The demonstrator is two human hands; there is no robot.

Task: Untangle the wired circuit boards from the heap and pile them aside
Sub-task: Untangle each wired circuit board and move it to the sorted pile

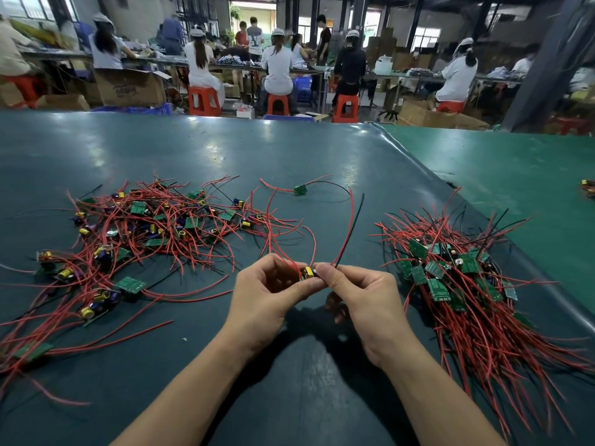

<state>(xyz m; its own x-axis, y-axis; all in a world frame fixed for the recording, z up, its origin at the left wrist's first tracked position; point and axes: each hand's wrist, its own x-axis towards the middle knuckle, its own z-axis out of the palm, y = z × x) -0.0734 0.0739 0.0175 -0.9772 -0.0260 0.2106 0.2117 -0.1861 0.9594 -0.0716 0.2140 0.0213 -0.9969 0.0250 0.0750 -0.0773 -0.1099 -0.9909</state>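
Right now my left hand [270, 286] and my right hand [357, 292] meet over the dark green table [289, 156], fingers of both curled in to pinch one small circuit board [308, 272] between them; its red and black wires [349, 220] arc up and away from me. To my left sprawls the tangled heap [145, 226] of boards and red leads, some strands reaching close to my left wrist. To my right lies the sorted pile [457, 278], wires combed toward me. A lone board [300, 189] sits farther out, between the two. Beyond the table, seated workers [277, 69] occupy orange stools [277, 104].
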